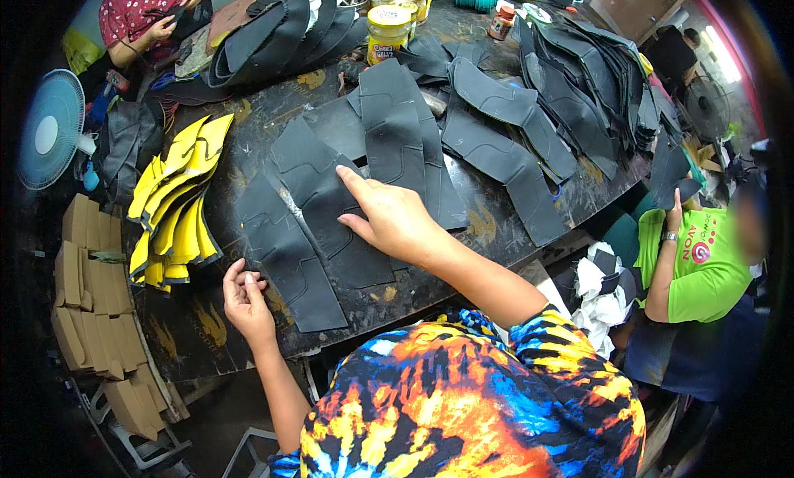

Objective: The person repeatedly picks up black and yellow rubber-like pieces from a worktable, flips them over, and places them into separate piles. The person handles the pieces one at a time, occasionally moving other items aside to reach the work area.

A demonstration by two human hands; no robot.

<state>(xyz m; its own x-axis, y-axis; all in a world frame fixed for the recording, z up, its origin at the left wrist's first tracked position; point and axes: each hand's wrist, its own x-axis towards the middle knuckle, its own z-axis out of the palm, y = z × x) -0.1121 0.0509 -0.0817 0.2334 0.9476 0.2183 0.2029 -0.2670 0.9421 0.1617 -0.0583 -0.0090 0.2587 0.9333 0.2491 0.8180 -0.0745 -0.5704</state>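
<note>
On the surface [198,333], one black panel [291,250] lay just right of the left hand [249,306], whose grip I couldn't tell; a second panel [321,203] lay under the right hand [393,219], thumb and forefinger apart.

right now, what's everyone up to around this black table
The person's right hand reaches over a black leather-like panel, index finger and thumb spread. Their left hand, fingers loosely curled, is beside the leftmost black panel; whether it grips anything is unclear. More black panels are piled at the right, and black-edged yellow pieces overlap at the left. A co-worker in a green shirt holds a dark piece.
</note>
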